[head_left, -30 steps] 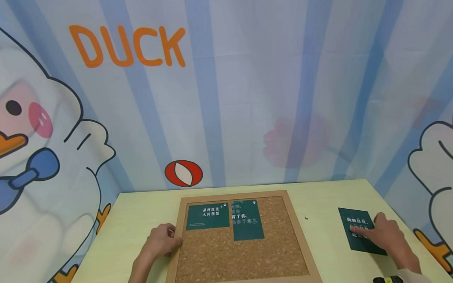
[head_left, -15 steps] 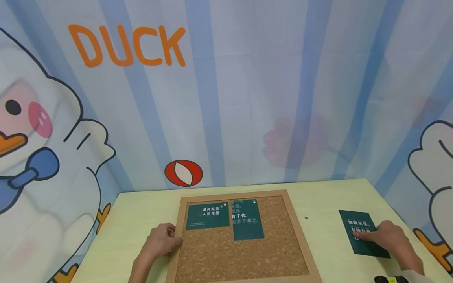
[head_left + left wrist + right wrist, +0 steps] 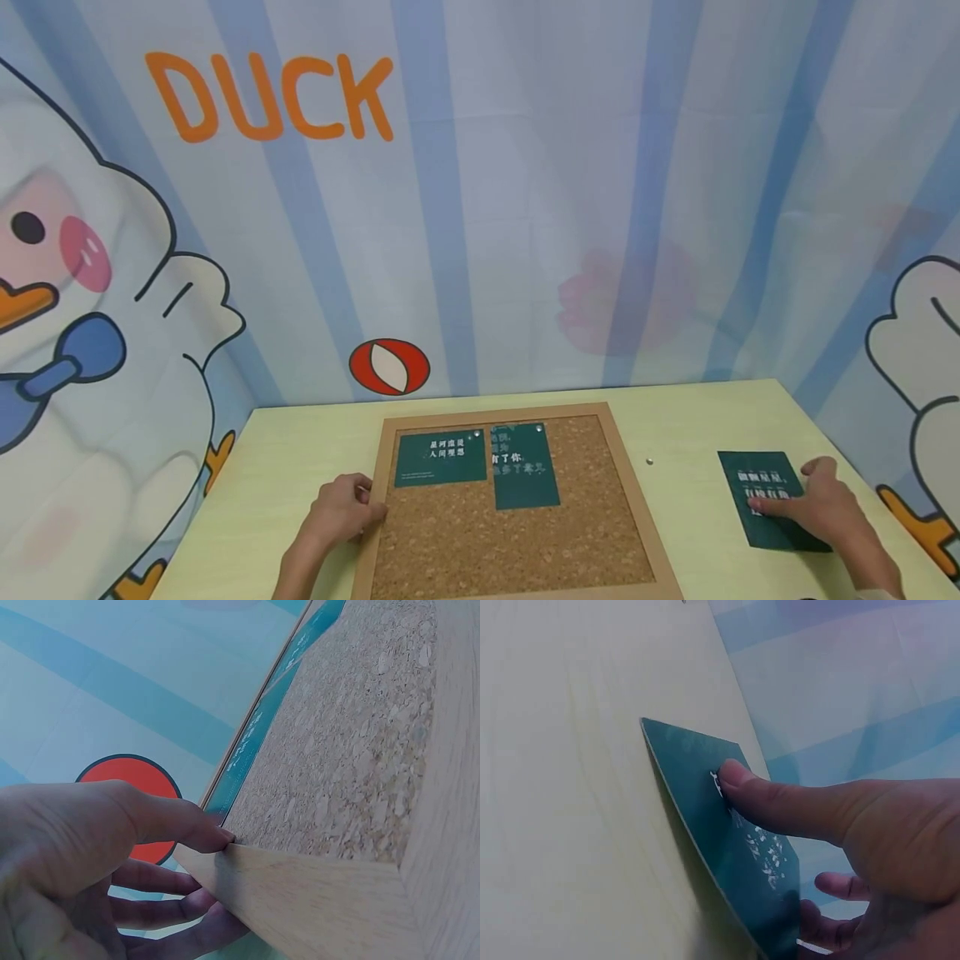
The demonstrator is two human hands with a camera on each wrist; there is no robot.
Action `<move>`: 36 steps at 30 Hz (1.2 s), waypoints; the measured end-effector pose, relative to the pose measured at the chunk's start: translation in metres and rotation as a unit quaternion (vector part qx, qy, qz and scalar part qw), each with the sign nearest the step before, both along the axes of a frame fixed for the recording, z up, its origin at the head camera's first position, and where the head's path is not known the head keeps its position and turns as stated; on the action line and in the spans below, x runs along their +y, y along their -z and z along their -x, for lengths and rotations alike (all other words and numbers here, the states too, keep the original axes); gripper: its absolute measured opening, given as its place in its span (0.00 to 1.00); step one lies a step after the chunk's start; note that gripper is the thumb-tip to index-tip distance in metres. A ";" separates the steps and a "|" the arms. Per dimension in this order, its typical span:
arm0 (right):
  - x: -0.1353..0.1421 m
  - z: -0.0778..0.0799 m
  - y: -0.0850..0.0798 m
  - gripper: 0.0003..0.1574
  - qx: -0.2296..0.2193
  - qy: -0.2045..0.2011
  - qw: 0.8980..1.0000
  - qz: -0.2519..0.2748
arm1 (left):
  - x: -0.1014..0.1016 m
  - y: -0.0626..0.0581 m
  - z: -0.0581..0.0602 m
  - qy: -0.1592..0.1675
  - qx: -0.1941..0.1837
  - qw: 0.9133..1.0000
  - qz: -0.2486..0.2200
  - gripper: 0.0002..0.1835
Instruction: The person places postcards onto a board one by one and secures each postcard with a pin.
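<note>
My left hand (image 3: 341, 508) grips the left side of a wood-framed cork board (image 3: 517, 550). In the left wrist view its thumb lies on the top of the frame (image 3: 307, 889), with the other fingers around the outer side. Far to the right, my right hand (image 3: 832, 508) holds a dark green card (image 3: 780, 535) with white printed characters. The right wrist view shows the thumb on the card's face (image 3: 697, 802) and the fingers at its far edge, partly hidden. A shadow lies under the card's near edge.
Two green cards, one wide (image 3: 441, 467) and one tall (image 3: 527, 483), are fixed along the board's top, each with a small pin. A small metallic pin (image 3: 649, 462) lies on the pale table (image 3: 697, 417) right of the board. A printed duck curtain (image 3: 525, 208) hangs behind.
The right hand and its card have shifted slightly down and right, toward me. My right index finger has lifted away from the card's edge. The left hand and board have stayed put.
</note>
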State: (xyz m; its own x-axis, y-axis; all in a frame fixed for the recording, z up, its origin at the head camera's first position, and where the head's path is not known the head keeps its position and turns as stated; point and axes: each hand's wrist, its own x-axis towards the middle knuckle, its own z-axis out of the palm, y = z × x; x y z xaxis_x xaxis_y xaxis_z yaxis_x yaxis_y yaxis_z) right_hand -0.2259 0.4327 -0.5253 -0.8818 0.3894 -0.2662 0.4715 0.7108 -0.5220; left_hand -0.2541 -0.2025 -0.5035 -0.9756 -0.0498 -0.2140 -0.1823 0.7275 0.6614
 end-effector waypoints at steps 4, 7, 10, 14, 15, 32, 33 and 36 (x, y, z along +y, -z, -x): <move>0.000 -0.003 -0.002 0.72 0.027 -0.026 0.999 0.000 | 0.000 -0.001 0.000 -0.001 -0.001 1.000 0.000 0.20; -0.001 -0.004 -0.003 0.72 0.033 -0.044 0.998 0.000 | 0.001 -0.001 -0.001 -0.001 0.000 1.000 0.000 0.20; -0.002 -0.004 -0.005 0.73 0.024 -0.064 0.998 0.011 | 0.001 0.000 -0.001 -0.002 0.000 1.000 0.000 0.20; -0.006 -0.004 -0.011 0.77 0.008 -0.077 0.996 0.049 | 0.000 0.000 -0.001 -0.005 -0.002 1.000 -0.002 0.20; -0.008 -0.004 -0.013 0.78 0.008 -0.077 0.995 0.057 | 0.000 0.000 -0.001 -0.005 -0.003 1.000 -0.002 0.21; -0.069 0.012 -0.039 0.73 0.062 -0.099 0.987 0.110 | -0.002 0.003 0.000 -0.008 -0.006 1.000 -0.001 0.22; -0.074 0.013 -0.040 0.72 0.062 -0.101 0.987 0.110 | -0.002 0.003 0.001 -0.007 -0.007 1.000 -0.002 0.22; -0.089 0.015 -0.041 0.72 0.060 -0.106 0.987 0.106 | -0.001 0.001 0.001 -0.008 -0.008 1.000 -0.003 0.22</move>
